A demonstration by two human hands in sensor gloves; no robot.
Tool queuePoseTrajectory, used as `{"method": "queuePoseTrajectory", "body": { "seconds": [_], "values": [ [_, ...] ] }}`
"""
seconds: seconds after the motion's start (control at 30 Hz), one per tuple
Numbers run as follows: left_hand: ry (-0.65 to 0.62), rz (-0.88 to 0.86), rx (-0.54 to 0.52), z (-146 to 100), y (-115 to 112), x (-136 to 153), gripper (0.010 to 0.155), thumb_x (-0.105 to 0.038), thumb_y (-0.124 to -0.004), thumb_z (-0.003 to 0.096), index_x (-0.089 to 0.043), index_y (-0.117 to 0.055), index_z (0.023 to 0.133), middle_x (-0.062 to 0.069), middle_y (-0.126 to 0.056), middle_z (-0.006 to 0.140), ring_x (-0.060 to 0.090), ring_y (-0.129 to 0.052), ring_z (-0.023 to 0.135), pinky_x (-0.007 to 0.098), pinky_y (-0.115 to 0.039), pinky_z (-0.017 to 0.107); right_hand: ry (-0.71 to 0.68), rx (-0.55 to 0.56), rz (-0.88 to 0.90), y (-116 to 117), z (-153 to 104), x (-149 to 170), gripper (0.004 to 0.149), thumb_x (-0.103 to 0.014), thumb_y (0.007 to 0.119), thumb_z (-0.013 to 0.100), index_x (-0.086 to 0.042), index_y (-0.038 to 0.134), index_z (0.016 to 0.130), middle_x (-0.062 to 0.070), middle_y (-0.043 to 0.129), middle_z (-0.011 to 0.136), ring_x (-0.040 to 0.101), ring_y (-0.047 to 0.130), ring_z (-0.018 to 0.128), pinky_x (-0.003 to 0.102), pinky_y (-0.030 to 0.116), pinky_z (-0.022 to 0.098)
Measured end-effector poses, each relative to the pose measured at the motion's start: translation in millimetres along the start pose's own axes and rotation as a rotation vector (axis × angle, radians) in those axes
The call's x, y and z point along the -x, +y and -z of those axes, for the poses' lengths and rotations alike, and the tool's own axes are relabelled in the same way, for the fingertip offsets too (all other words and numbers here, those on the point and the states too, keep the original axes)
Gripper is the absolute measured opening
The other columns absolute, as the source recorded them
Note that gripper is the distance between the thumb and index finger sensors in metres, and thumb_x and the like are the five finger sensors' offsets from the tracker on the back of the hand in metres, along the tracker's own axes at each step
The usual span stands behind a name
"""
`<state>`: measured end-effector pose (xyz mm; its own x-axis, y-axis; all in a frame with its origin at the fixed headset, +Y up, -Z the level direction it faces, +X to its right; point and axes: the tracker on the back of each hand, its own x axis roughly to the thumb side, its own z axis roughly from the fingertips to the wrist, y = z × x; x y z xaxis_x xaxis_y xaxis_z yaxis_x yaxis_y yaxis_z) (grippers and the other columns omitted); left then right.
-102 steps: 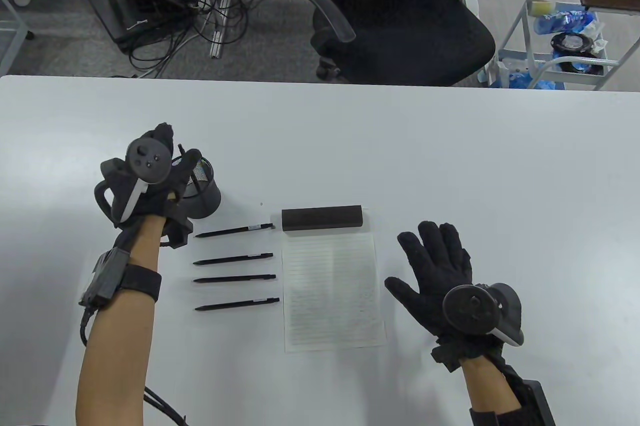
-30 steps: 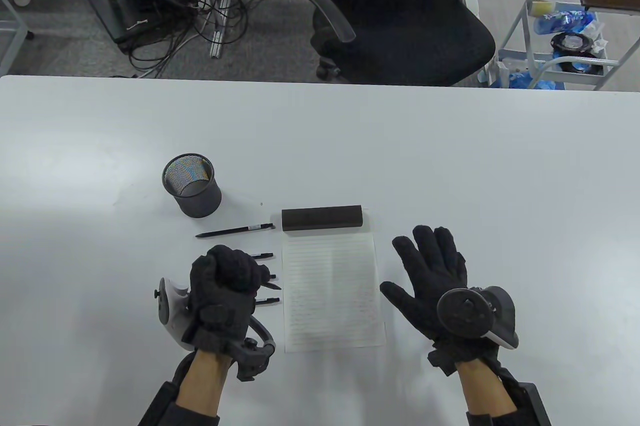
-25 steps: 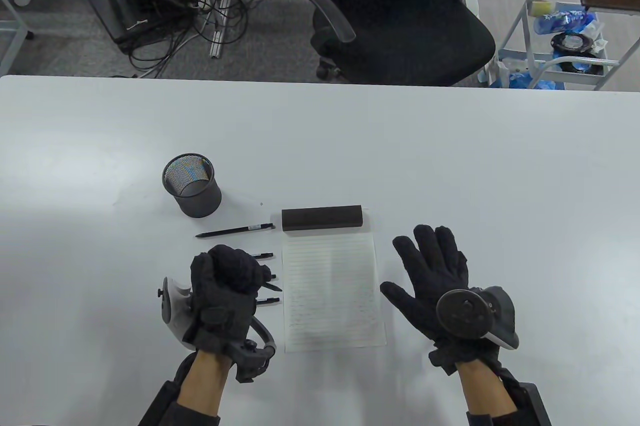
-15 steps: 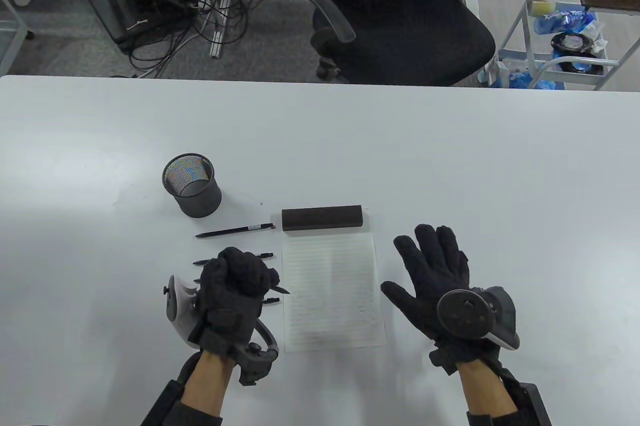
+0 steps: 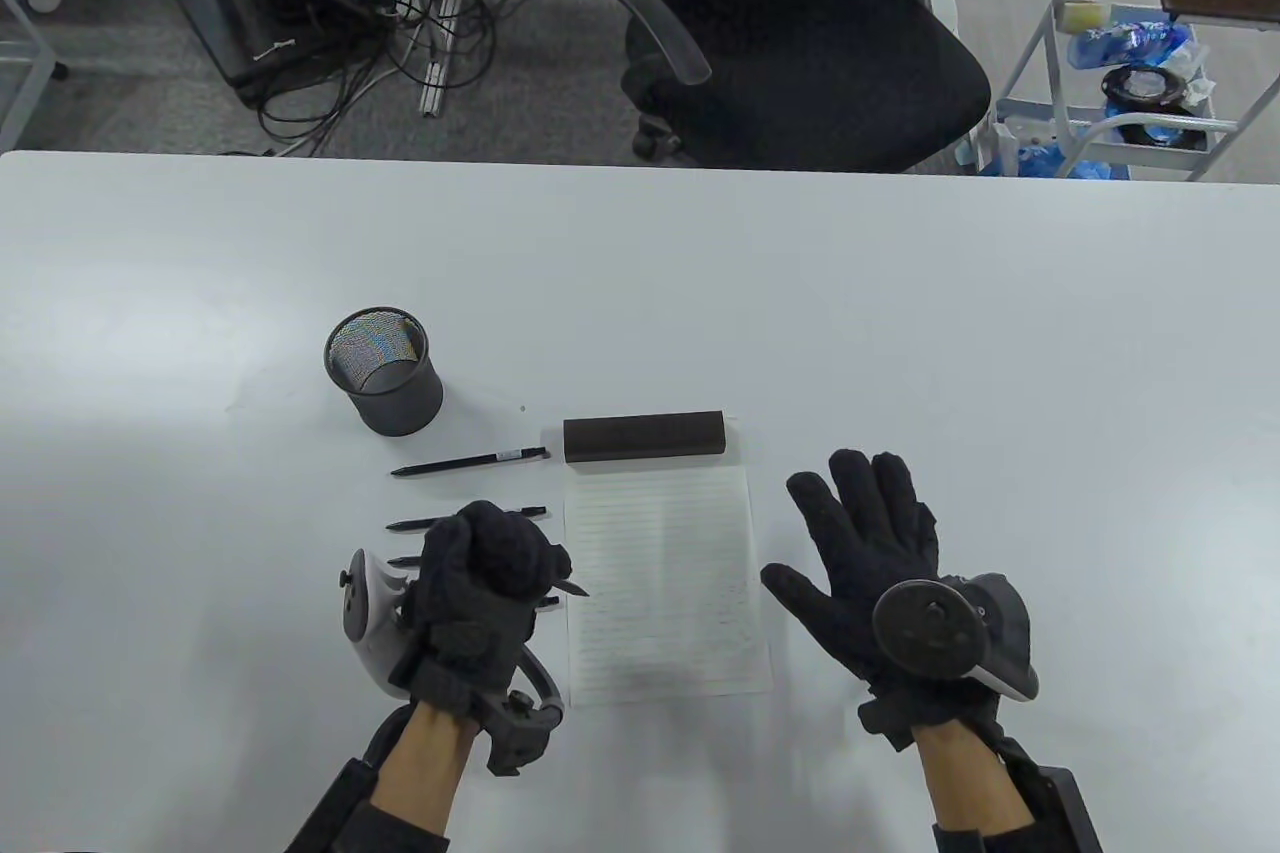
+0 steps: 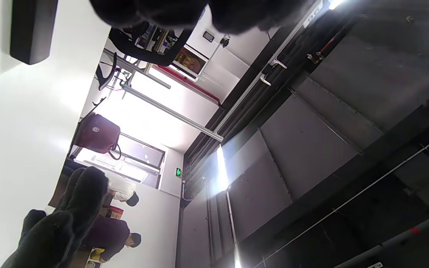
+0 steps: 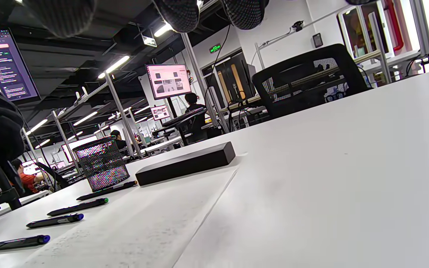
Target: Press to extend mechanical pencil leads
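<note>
**One pencil in the fist, four lying in the row**

The left hand (image 5: 480, 583) is closed into a fist round a slim black mechanical pencil (image 5: 568, 586), of which only the pointed tip shows, sticking out toward three o'clock just at the left edge of the lined white paper sheet (image 5: 665, 583). From the grip I judge this to be the pressing step itself; whether the thumb is on the button cannot be told, and no lead is visible at this size.

The right hand (image 5: 870, 563) lies flat and spread on the white table (image 5: 900, 313), holding nothing, at three o'clock from the sheet and near it.

The right wrist view shows four more black pencils in a row (image 7: 65, 219), left of the sheet; their end caps look green and blue. The farthest one (image 5: 470, 463) lies in full view at twelve o'clock from the fist; the others are partly hidden under the hand. Whether any has had its lead extended cannot be told, so at best one of five is in work.

A black mesh pen cup (image 5: 383, 371) stands at eleven o'clock from the fist, apparently empty. A dark rectangular block (image 5: 643, 437) rests at the sheet's far edge.

A pale label band sits on the farthest pencil, too small to read. No brand is legible.
</note>
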<state>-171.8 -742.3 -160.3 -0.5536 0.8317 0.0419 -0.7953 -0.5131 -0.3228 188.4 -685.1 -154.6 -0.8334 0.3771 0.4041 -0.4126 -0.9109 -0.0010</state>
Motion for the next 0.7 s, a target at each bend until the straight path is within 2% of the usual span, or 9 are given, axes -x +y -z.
{"method": "queuePoseTrajectory", "body": {
  "seconds": [0.07,0.2,0.27,0.7],
  "values": [
    [0.005,0.034,0.000,-0.5,-0.1,0.2,0.053,-0.071,-0.040,0.0547,-0.036,-0.071,0.078,-0.014,-0.081,0.062,0.013,-0.082,0.058,0.045,-0.069,0.071,0.000,0.004,0.002,-0.5,-0.2,0.0,0.080,-0.063,0.056,0.056,-0.020,0.037,0.121,0.034,0.032,0.123,0.065,0.019,0.105,0.084,0.036,0.063],
    [0.027,0.018,0.004,-0.9,-0.1,3.9,0.043,-0.062,-0.042,0.0619,-0.035,-0.072,0.077,-0.013,-0.082,0.059,0.014,-0.084,0.054,0.046,-0.071,0.069,-0.001,0.006,0.003,-0.3,-0.3,0.1,0.080,-0.063,0.056,0.056,-0.021,0.037,0.121,0.035,0.032,0.123,0.065,0.019,0.105,0.084,0.036,0.063],
    [0.042,0.070,-0.007,-0.4,-0.4,5.0,0.041,-0.061,-0.044,0.0625,-0.034,-0.073,0.076,-0.014,-0.083,0.057,0.014,-0.084,0.052,0.046,-0.072,0.068,-0.001,0.004,0.000,-0.1,-0.1,0.0,0.080,-0.063,0.056,0.056,-0.021,0.037,0.121,0.035,0.032,0.123,0.065,0.019,0.105,0.084,0.036,0.063],
    [0.136,0.148,0.017,-0.5,1.2,21.3,0.042,-0.061,-0.043,0.0620,-0.035,-0.071,0.078,-0.014,-0.082,0.060,0.014,-0.083,0.056,0.047,-0.068,0.072,-0.008,0.009,0.002,-0.1,-0.2,-0.4,0.080,-0.063,0.056,0.056,-0.021,0.037,0.121,0.035,0.032,0.123,0.065,0.019,0.105,0.084,0.036,0.063]
  ]
}}
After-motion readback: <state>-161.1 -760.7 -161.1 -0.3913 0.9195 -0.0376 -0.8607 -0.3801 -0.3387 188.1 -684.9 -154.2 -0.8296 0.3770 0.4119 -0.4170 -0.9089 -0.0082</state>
